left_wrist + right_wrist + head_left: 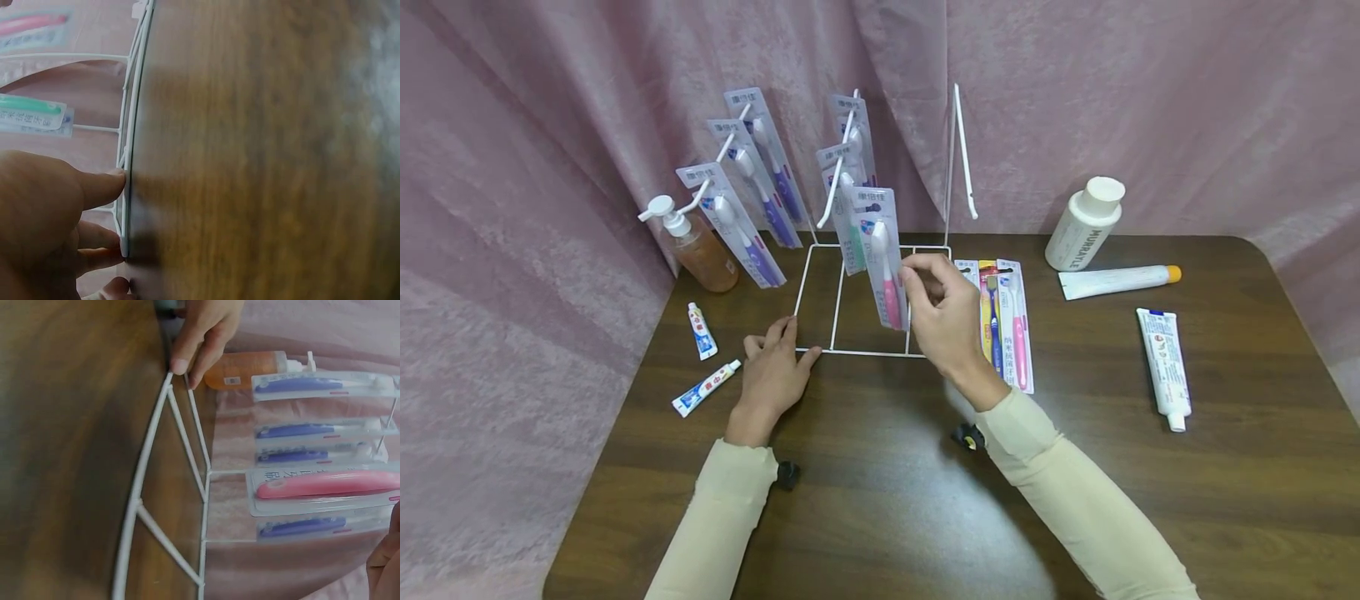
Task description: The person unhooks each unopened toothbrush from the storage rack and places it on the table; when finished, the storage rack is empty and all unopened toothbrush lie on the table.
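Observation:
My right hand [945, 310] pinches the right edge of a packaged pink toothbrush [887, 283], held upright above the rack's base. The card's top is just right of the tip of the middle hook [831, 202]. My left hand [772, 367] rests at the front left corner of the white wire rack [868, 353], fingers fairly straight, thumb touching the front bar. Several packaged purple toothbrushes [767, 200] hang on the left hook. On the middle hook are a green one [852, 243] and another behind it [867, 142]. The right hook [964, 158] carries nothing.
More packaged toothbrushes [1017, 325] lie right of the rack. An amber pump bottle [707, 254] and small toothpaste tubes [702, 331] are on the left. To the right are a white bottle [1082, 227], a yellow-capped tube [1116, 281] and a toothpaste tube [1165, 362]. A pink curtain [1075, 100] hangs behind.

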The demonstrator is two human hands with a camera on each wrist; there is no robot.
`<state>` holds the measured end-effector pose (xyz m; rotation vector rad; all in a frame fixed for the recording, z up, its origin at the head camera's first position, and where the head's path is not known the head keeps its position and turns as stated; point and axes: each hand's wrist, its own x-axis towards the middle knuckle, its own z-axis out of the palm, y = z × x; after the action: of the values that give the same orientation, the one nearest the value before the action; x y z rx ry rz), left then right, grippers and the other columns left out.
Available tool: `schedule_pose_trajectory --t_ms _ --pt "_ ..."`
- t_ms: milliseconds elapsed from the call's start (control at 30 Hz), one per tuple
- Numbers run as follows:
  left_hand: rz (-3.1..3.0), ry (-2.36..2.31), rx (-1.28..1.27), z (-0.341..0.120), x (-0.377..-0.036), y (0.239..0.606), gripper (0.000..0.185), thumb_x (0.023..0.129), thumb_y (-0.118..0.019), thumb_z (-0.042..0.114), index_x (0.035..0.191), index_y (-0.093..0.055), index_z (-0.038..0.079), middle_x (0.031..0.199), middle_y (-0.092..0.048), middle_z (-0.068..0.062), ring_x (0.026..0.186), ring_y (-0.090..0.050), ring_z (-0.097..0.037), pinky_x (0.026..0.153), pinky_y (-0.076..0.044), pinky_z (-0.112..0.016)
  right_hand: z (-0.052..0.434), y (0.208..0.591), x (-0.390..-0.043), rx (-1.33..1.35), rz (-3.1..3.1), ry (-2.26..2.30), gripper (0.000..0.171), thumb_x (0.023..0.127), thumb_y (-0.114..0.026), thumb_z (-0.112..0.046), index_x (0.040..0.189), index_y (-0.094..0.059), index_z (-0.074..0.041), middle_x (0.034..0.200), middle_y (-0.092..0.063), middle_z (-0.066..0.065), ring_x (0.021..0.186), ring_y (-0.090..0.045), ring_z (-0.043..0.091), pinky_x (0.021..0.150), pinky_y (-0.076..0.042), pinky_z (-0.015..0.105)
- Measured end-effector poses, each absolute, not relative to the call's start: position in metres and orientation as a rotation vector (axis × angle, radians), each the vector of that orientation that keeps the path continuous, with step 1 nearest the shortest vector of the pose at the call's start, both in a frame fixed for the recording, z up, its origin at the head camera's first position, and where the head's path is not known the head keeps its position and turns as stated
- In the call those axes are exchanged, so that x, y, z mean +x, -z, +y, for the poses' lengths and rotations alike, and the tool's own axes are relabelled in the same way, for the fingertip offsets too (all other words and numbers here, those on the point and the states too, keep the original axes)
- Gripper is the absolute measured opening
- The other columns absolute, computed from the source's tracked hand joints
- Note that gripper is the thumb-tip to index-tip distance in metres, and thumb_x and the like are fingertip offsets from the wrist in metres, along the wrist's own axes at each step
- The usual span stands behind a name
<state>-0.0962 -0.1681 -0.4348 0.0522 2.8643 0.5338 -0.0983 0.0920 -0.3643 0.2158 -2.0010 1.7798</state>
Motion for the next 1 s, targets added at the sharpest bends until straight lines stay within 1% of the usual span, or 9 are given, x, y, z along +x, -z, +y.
schedule_pose_trajectory --t_ms 100,200,267,333,433,500,633,833,1000 --pt "2.866 -0.528 0.053 -0.168 -0.096 0.435 0.076 0.121 -0.054 0.040 0.178 -0.031 -0.004 0.187 -0.029 -0.023 0.139 -0.039 -0.054 0.109 -0.050 -0.066 0.104 0.371 -0.092 0.142 -2.055 -1.812 0.013 0.110 -0.071 -0.002 0.115 -0.078 0.008 0.087 -0.078 0.029 0.056 -0.057 -0.002 0.050 -0.039 0.014" --pt "2.861 -0.518 0.049 -0.168 -0.095 0.435 0.078 0.121 -0.055 0.042 0.179 -0.029 -0.003 0.188 -0.028 -0.023 0.140 -0.038 -0.054 0.108 -0.051 -0.065 0.120 0.378 -0.084 0.062 -2.122 -1.847 0.013 0.110 -0.071 -0.004 0.116 -0.079 0.005 0.086 -0.074 0.022 0.051 -0.050 -0.004 0.045 -0.032 0.018" --pt "2.855 -0.512 0.045 -0.167 -0.094 0.434 0.079 0.121 -0.056 0.042 0.179 -0.029 -0.003 0.188 -0.028 -0.023 0.140 -0.038 -0.054 0.107 -0.051 -0.064 0.131 0.385 -0.079 -0.003 -2.169 -1.850 0.013 0.110 -0.072 -0.005 0.116 -0.080 0.004 0.093 -0.076 0.020 0.052 -0.056 -0.003 0.046 -0.036 0.017" --pt "2.850 -0.511 0.042 -0.167 -0.094 0.434 0.080 0.120 -0.057 0.043 0.179 -0.028 -0.003 0.188 -0.027 -0.023 0.140 -0.038 -0.053 0.106 -0.052 -0.064 0.144 0.390 -0.075 -0.060 -2.217 -1.850 0.013 0.110 -0.073 -0.006 0.115 -0.082 0.003 0.090 -0.076 0.013 0.053 -0.059 -0.002 0.046 -0.040 0.018" --pt "2.850 -0.517 0.037 -0.167 -0.095 0.433 0.080 0.120 -0.057 0.043 0.179 -0.028 -0.003 0.188 -0.028 -0.023 0.140 -0.038 -0.053 0.106 -0.051 -0.065 0.165 0.398 -0.072 -0.161 -2.261 -1.882 0.016 0.111 -0.073 -0.009 0.114 -0.082 0.005 0.073 -0.072 0.001 0.051 -0.060 0.000 0.048 -0.046 0.018" --pt "2.851 -0.524 0.037 -0.167 -0.095 0.433 0.080 0.120 -0.058 0.043 0.179 -0.028 -0.003 0.188 -0.028 -0.023 0.140 -0.038 -0.053 0.106 -0.051 -0.065 0.182 0.401 -0.071 -0.227 -2.274 -1.921 0.019 0.111 -0.072 -0.009 0.115 -0.080 0.008 0.061 -0.061 -0.009 0.048 -0.054 0.000 0.048 -0.045 0.019" --pt "2.852 -0.532 0.034 -0.167 -0.094 0.432 0.080 0.120 -0.058 0.042 0.179 -0.029 -0.003 0.188 -0.029 -0.023 0.140 -0.038 -0.054 0.107 -0.050 -0.066 0.215 0.406 -0.075 -0.391 -2.263 -2.022 0.023 0.112 -0.069 -0.007 0.121 -0.075 0.013 0.063 -0.061 -0.012 0.053 -0.051 0.002 0.051 -0.045 0.019" --pt "2.849 -0.537 0.031 -0.166 -0.095 0.431 0.079 0.120 -0.058 0.042 0.179 -0.029 -0.003 0.188 -0.028 -0.023 0.140 -0.037 -0.053 0.107 -0.051 -0.065 0.258 0.409 -0.083 -0.673 -2.348 -2.043 0.023 0.115 -0.064 -0.012 0.127 -0.073 0.006 0.068 -0.058 -0.014 0.057 -0.047 0.002 0.056 -0.041 0.020" --pt "2.848 -0.530 0.036 -0.166 -0.095 0.432 0.079 0.120 -0.057 0.042 0.179 -0.029 -0.003 0.188 -0.028 -0.023 0.140 -0.037 -0.053 0.106 -0.052 -0.065 0.277 0.412 -0.091 -0.812 -2.464 -1.901 0.033 0.116 -0.061 -0.016 0.137 -0.072 0.007 0.077 -0.058 -0.013 0.061 -0.050 0.001 0.061 -0.045 0.022"
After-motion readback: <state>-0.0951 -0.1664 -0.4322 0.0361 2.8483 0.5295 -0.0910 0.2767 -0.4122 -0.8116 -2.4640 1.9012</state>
